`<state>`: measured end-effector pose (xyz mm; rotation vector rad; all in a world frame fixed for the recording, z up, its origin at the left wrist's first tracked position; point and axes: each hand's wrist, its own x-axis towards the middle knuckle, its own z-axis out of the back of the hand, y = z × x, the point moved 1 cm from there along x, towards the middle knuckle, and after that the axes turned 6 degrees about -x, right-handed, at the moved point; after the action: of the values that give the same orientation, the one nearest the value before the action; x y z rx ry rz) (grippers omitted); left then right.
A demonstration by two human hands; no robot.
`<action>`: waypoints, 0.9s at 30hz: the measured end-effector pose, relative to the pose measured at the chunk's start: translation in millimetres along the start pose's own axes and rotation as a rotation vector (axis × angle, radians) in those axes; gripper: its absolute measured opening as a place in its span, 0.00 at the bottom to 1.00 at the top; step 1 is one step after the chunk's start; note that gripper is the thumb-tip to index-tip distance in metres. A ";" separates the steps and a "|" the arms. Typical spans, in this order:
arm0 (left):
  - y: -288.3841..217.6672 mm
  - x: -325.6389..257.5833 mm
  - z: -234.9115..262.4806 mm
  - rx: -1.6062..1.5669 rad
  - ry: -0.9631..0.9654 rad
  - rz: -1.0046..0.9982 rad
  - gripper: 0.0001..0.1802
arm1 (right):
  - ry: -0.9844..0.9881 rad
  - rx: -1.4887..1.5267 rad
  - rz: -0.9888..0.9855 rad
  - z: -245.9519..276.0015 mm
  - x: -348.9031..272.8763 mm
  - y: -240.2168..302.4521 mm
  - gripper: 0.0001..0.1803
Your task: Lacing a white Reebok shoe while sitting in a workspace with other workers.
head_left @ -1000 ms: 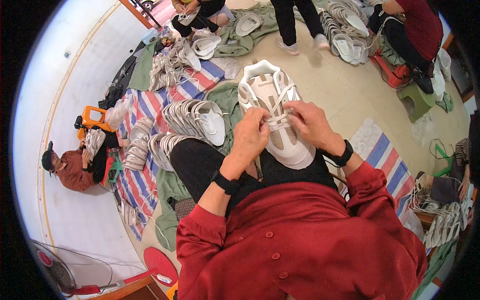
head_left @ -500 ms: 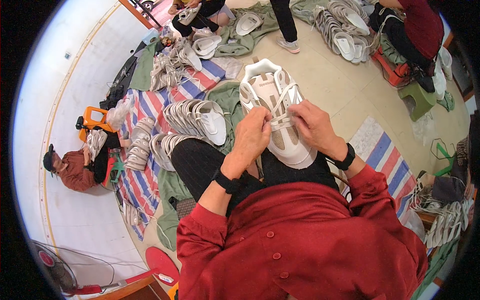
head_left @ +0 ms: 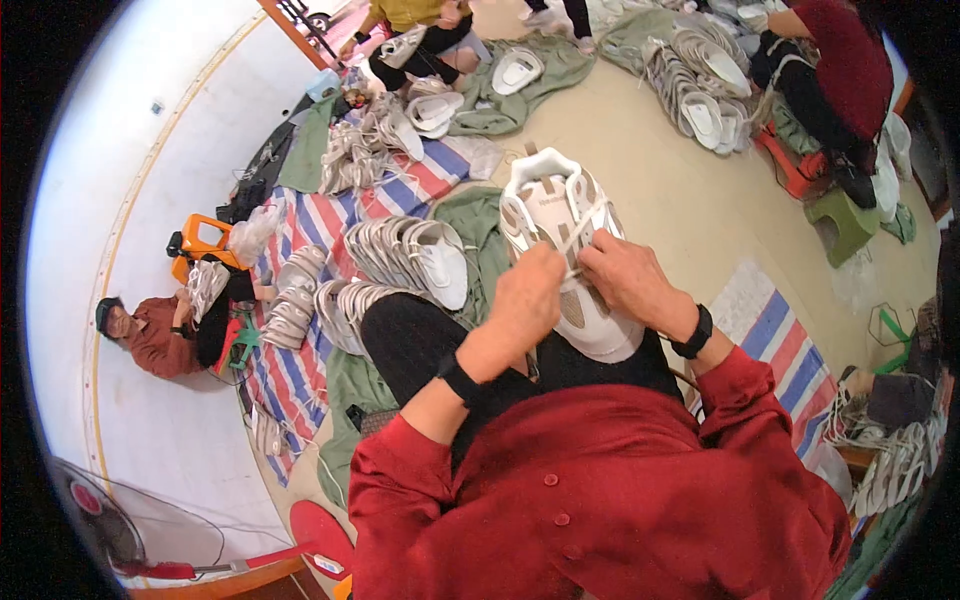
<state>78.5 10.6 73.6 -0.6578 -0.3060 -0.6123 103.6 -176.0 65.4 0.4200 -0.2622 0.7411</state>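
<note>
A white and beige sneaker (head_left: 603, 338) rests on my lap with its toe toward me and its heel opening away. Pale shoelace (head_left: 588, 228) crosses over its tongue and eyelets. My left hand (head_left: 528, 295) is closed at the left side of the lacing, fingers curled around the lace. On the other side, my right hand (head_left: 637, 285) pinches the lace near the eyelets, its fingers bent over the shoe's upper. Both hands hide part of the lower lacing.
Rows of similar shoes (head_left: 440, 268) stand on a striped sheet (head_left: 285, 385) to my left. More shoes (head_left: 700, 115) lie at the far right. Co-workers sit around, one in a brown top (head_left: 160, 338) by the wall. A green stool (head_left: 842, 222) stands at right.
The surroundings have shifted slightly right and down in view. My left hand has drawn a little toward me, and my right hand has closed in on the lacing. A walking person has moved farther away.
</note>
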 end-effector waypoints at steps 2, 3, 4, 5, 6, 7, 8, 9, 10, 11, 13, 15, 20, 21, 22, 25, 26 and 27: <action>-9.7 5.4 4.8 0.064 0.031 -0.061 0.09 | -0.011 -0.020 -0.005 6.6 -1.2 3.1 0.10; -15.0 5.7 7.6 0.068 0.086 -0.039 0.09 | 0.005 -0.048 -0.019 14.1 -4.5 8.8 0.10; -12.5 7.9 7.1 0.055 0.142 -0.012 0.09 | -0.007 -0.077 -0.011 15.7 -4.4 8.7 0.09; -10.5 7.4 8.6 0.031 0.141 -0.050 0.09 | -0.016 -0.081 0.013 14.9 -3.8 10.6 0.09; -6.6 7.2 8.7 0.072 0.165 -0.048 0.09 | -0.028 -0.086 0.037 15.3 -2.0 13.1 0.09; -4.8 5.4 8.6 0.112 0.182 -0.054 0.11 | -0.035 -0.104 0.064 12.4 -1.8 14.8 0.09; -7.1 3.9 8.9 0.145 0.204 -0.057 0.12 | -0.035 -0.120 0.085 11.0 -3.3 18.5 0.09; -8.4 4.8 10.5 0.162 0.188 -0.068 0.12 | -0.023 -0.157 0.092 13.1 -2.6 22.1 0.09; -11.9 2.5 11.1 0.141 0.197 -0.067 0.12 | -0.033 -0.164 0.100 14.4 -5.0 26.2 0.09; -14.8 1.5 12.3 0.122 0.205 -0.065 0.11 | -0.018 -0.171 0.081 15.7 -6.5 28.3 0.09; -17.7 2.2 13.0 0.124 0.199 -0.071 0.11 | -0.037 -0.198 0.071 17.7 -8.9 30.9 0.09; -20.9 1.6 13.8 0.115 0.216 -0.057 0.11 | -0.043 -0.182 0.085 20.0 -13.0 32.9 0.09; -19.8 -1.5 13.5 0.104 0.190 -0.079 0.13 | 0.026 -0.176 0.105 26.9 -12.8 34.5 0.09; -18.8 -3.1 13.4 0.099 0.181 -0.090 0.13 | 0.079 -0.177 0.099 25.9 -11.8 34.0 0.09; -17.6 -3.5 13.4 0.095 0.173 -0.100 0.13 | 0.131 -0.179 0.094 25.3 -10.4 32.8 0.09; -15.8 -5.6 10.4 0.105 0.154 -0.128 0.13 | 0.143 -0.293 0.125 27.3 -11.1 34.2 0.11; -16.0 -6.9 9.4 0.115 0.154 -0.134 0.13 | 0.138 -0.299 0.132 29.9 -11.8 36.5 0.11; -16.0 -8.1 8.5 0.132 0.138 -0.149 0.13 | 0.135 -0.333 0.144 34.0 -13.2 39.4 0.11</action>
<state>61.6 9.7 84.1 -0.4655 -0.2654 -0.7698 63.8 -173.4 101.4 0.0354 -0.2852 0.8455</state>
